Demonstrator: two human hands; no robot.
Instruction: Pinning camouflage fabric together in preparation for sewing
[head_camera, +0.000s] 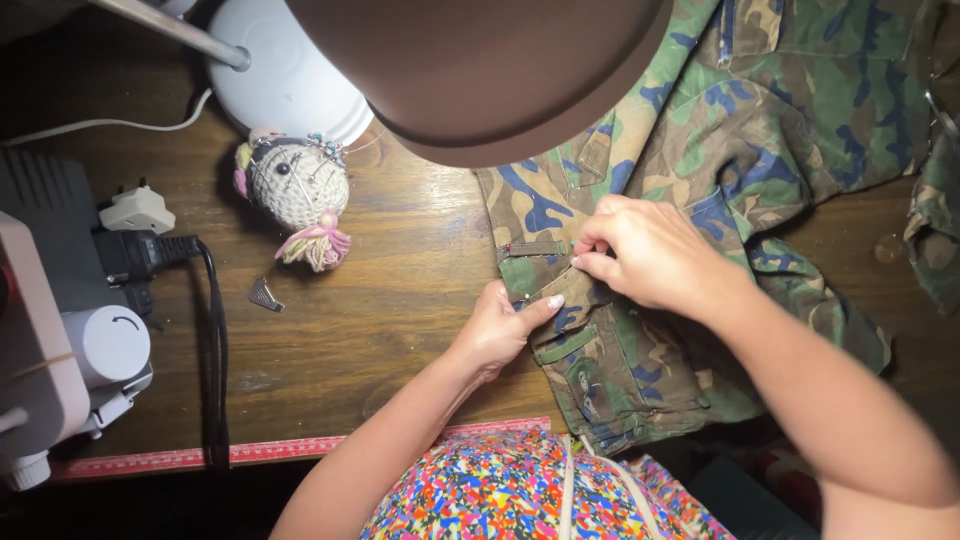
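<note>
Overhead, nearest the lens, a brown lamp shade (490, 70) fills twelve o'clock. Below it the camouflage jacket (700, 190) lies on the wooden table (400, 260), running from five o'clock up toward one. Right hand (650, 255) pinches a fold closed; left hand (500, 325), at its seven o'clock, presses the jacket's edge with its thumb. Pincushion doll (295, 190) sits at ten o'clock, stuck with pins.

A brown lamp shade (490, 70) lights a dark wooden table (400, 260) beside a sewing machine (40, 330).
</note>
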